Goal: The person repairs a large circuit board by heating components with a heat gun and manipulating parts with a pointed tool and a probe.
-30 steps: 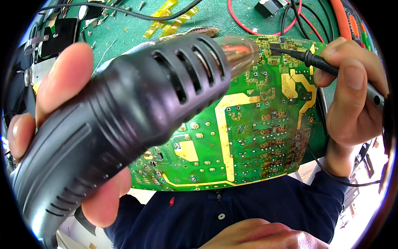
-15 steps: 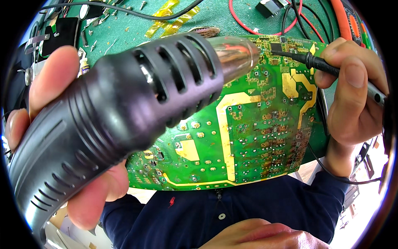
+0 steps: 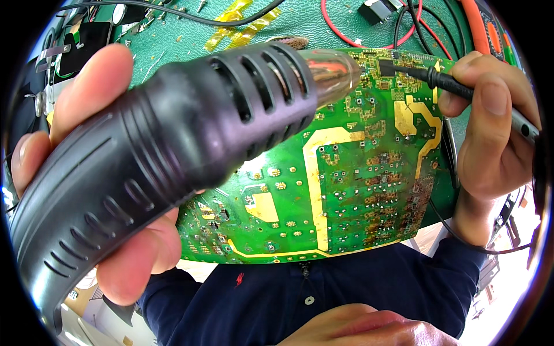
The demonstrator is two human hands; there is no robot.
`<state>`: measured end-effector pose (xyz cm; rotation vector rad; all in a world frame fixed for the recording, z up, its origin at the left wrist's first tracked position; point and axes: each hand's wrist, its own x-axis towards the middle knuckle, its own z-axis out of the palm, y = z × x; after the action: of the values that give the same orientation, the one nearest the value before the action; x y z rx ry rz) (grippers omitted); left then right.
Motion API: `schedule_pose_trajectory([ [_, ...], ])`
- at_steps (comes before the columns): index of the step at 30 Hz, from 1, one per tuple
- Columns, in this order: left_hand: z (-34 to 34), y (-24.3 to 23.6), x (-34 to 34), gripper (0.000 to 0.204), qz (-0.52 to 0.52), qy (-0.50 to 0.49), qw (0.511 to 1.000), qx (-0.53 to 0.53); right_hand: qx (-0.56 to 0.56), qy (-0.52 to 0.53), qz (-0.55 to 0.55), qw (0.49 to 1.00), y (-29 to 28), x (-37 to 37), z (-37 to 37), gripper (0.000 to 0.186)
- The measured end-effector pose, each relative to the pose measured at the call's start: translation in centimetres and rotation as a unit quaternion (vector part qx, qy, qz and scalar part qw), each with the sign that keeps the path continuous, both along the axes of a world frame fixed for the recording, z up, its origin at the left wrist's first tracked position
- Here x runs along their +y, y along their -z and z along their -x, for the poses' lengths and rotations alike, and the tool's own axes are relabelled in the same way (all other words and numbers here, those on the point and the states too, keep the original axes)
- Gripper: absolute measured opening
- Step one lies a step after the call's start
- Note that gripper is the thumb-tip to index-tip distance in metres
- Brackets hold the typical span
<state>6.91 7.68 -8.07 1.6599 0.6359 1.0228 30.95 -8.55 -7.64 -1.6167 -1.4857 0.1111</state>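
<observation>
My left hand [image 3: 138, 254] is wrapped round the black handle of a hot air gun [image 3: 173, 127], which fills the left and middle of the view. Its shiny metal nozzle points right, at the far part of a green circuit board [image 3: 283, 202]. My right hand [image 3: 490, 115] pinches a slim pen-like tool [image 3: 453, 86] with a grey body, a black collar and a tapered black tip. That tip is over or touching a square black chip [image 3: 386, 67], just right of the nozzle; contact cannot be made out. The gun hides the board's far left portion.
Yellow tape strips [image 3: 242, 26] lie on the green mat [image 3: 323, 29] beyond the board. Red and black leads, a black block [image 3: 375, 10] and an orange-edged meter [image 3: 490, 34] are at the far right. Loose screws and a black pouch-like item [image 3: 89, 43] are at the far left.
The hot air gun has moved slightly right and up with my left hand, its nozzle shifting a little. My right hand has barely moved; the tool's tip sits slightly farther right.
</observation>
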Motion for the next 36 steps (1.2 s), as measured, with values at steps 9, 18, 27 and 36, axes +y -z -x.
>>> schedule_pose_trajectory([
  [9, 0.4, -0.6, 0.1, 0.091, -0.016, -0.009, 1.0, 0.0, 0.015, -0.014, -0.023, 1.0, -0.5, 0.2, -0.2, 0.024],
  [18, 0.2, 0.4, -0.1, 0.081, 0.016, 0.011, 0.999, -0.043, 0.034, 0.022, -0.001, 0.999, 0.2, -0.4, 0.3, 0.024],
  [27, -0.7, 0.5, 1.2, 0.075, 0.002, 0.043, 0.998, -0.039, 0.058, 0.035, 0.033, 0.997, -0.2, -0.5, 0.0, 0.025],
  [36, -0.5, 0.4, 1.9, 0.079, -0.02, 0.087, 0.995, -0.041, -0.051, -0.005, 0.017, 0.999, -1.2, -0.6, 2.4, 0.026],
])
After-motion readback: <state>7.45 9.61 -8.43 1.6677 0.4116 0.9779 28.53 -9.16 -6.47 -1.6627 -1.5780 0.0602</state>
